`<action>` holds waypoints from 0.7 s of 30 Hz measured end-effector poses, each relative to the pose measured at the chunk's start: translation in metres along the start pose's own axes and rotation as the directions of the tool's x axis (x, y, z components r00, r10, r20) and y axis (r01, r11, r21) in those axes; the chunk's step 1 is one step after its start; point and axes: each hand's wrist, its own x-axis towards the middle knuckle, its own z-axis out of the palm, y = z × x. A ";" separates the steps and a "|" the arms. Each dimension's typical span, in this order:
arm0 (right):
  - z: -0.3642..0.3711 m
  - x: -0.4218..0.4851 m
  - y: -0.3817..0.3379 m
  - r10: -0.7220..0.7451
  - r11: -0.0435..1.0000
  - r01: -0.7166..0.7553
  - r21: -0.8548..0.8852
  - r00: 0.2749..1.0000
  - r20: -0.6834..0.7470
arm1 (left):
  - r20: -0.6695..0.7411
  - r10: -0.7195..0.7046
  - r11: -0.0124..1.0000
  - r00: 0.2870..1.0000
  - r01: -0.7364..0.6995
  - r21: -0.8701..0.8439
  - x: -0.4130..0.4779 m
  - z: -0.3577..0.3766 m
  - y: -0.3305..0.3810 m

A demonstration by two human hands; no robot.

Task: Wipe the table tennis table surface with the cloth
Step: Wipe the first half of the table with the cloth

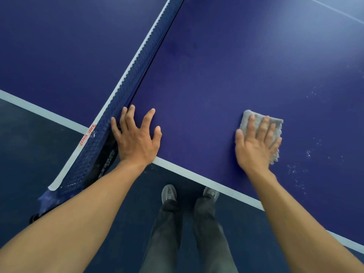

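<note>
The net [130, 79] stands across the table [236, 66] from 8 to 12 o'clock; open surface stretches toward 1 to 3 o'clock.

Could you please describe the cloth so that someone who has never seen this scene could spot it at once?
Start at the blue table, on the half right of the net. Near its white front edge, the right hand presses flat on the cloth. It is a small, fuzzy grey pad; the left hand, by the net, covers nothing.
</note>
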 end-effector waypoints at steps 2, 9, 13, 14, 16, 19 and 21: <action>0.007 0.000 -0.038 -0.051 0.998 0.050 -0.022 0.999 -0.008 | -0.004 -0.004 1.000 1.000 0.004 0.005 0.000 0.000 0.000; 0.041 -0.065 -0.041 -0.809 0.572 0.806 -0.154 0.585 0.056 | -0.005 0.004 1.000 1.000 -0.004 0.011 0.001 -0.001 0.002; 0.027 -0.053 0.049 -0.878 0.422 0.885 -0.200 0.453 0.155 | -0.007 0.017 0.999 1.000 -0.017 0.040 0.000 -0.003 0.005; 0.018 -0.044 0.069 -0.865 0.438 0.874 -0.211 0.473 0.165 | -0.003 0.018 0.999 1.000 -0.018 0.038 0.000 -0.004 0.006; -0.001 -0.015 0.101 -0.780 0.579 0.784 -0.223 0.613 0.129 | 0.001 0.013 0.999 1.000 -0.013 0.035 -0.001 -0.007 0.010; -0.023 0.037 0.113 -0.354 0.928 0.349 -0.127 0.935 -0.020 | -0.018 0.020 0.999 1.000 -0.019 0.037 -0.004 -0.015 0.024; -0.030 0.058 0.094 -0.075 0.997 0.075 -0.007 0.996 -0.056 | -0.033 0.057 0.998 0.998 -0.057 0.028 -0.008 -0.017 0.042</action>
